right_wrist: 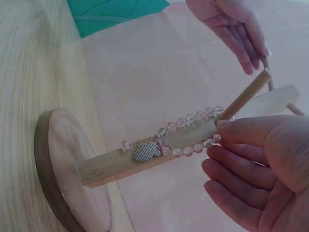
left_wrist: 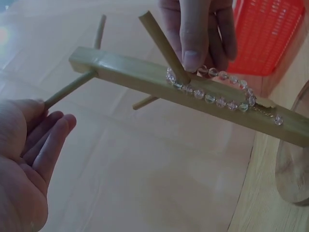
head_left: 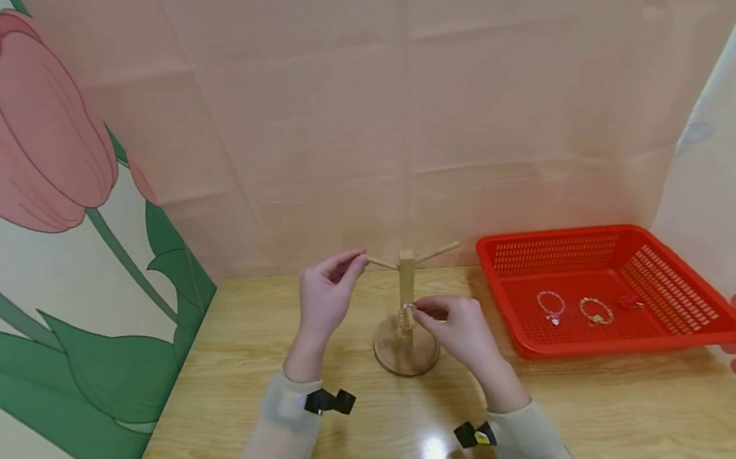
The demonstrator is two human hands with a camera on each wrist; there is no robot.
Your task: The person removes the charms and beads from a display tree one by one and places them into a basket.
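A wooden jewelry stand (head_left: 407, 277) with several pegs rises from a round base (head_left: 390, 357). My left hand (head_left: 324, 296) pinches the tip of an upper peg (left_wrist: 72, 88) between thumb and finger, its other fingers loosely bent. A bracelet (left_wrist: 210, 99) of clear and pinkish beads loops around a lower peg (right_wrist: 246, 96) that points toward me, and hangs against the post. Thumb and forefinger of my right hand (head_left: 460, 324) pinch the bracelet's beads near the root of that peg. A flat silvery charm (right_wrist: 147, 152) hangs at the bracelet's lower end.
To the right of the stand, a red plastic basket (head_left: 619, 344) holds a pink bracelet (head_left: 551, 303), a yellowish bracelet (head_left: 595, 311) and a small red item (head_left: 631, 302). The wooden table (head_left: 244, 330) meets a pinkish cloth backdrop (head_left: 321, 153) behind.
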